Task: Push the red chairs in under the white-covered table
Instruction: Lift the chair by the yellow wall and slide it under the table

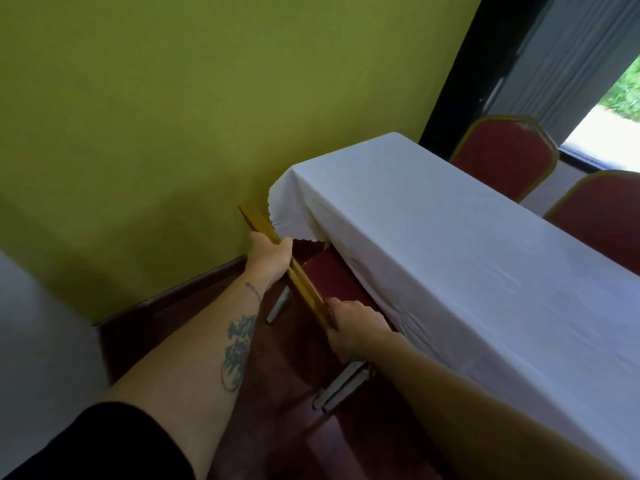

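Note:
A red chair (327, 271) with a gold frame stands at the near end of the white-covered table (467, 244), its seat partly under the hanging cloth. My left hand (268, 261) grips the gold top rail of its back near the middle. My right hand (353, 329) holds the same rail at its nearer end. Two more red chairs, one at the back (502, 157) and one further right (602, 216), stand along the table's far side with their backs showing above the cloth.
A yellow-green wall (173, 116) with a dark skirting board runs close behind the chair on the left. The floor (277, 393) is dark red. Grey metal legs (341, 386) show below the chair. A curtain and bright window are at the top right.

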Available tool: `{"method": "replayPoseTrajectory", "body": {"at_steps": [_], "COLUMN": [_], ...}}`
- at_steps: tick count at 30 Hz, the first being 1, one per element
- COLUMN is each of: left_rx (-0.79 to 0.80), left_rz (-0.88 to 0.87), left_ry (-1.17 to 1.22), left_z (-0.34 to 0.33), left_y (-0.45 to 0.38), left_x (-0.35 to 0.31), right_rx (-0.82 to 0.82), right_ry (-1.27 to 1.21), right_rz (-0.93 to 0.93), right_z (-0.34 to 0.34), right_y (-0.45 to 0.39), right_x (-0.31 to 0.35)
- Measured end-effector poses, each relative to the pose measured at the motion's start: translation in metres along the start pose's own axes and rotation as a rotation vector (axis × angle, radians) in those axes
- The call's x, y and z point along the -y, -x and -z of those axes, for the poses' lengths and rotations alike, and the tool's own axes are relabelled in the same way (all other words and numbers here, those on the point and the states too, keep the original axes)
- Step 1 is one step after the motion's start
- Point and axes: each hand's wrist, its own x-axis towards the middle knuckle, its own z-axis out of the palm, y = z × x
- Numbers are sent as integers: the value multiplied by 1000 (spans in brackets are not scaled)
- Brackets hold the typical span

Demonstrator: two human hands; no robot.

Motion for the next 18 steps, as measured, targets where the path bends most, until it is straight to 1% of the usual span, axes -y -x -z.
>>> {"method": "replayPoseTrajectory", "body": {"at_steps": [2, 3, 6, 9, 13, 16, 18], "left_rx": [13, 49, 180, 130, 127, 55, 40], "left_rz": [43, 66, 156, 264, 290, 287, 295], "left_ry": [8, 16, 157, 244, 183, 188, 201], "left_z": [-12, -19, -53, -78, -81, -88, -93], "left_y": [19, 33, 79, 96, 88, 85, 85], "left_x": [12, 20, 45, 56, 58, 61, 58], "right_rx": [52, 85, 145, 133, 56, 23, 10], "right_ry": [92, 118, 112, 116, 29, 2, -13], "right_rz": [-31, -45, -76, -76, -55, 3, 8], "right_z": [-7, -11, -13, -11, -9, -3, 1], "right_y": [16, 25, 50, 71, 84, 80, 76], "right_x": [-19, -28, -46, -55, -66, -67, -66]}}
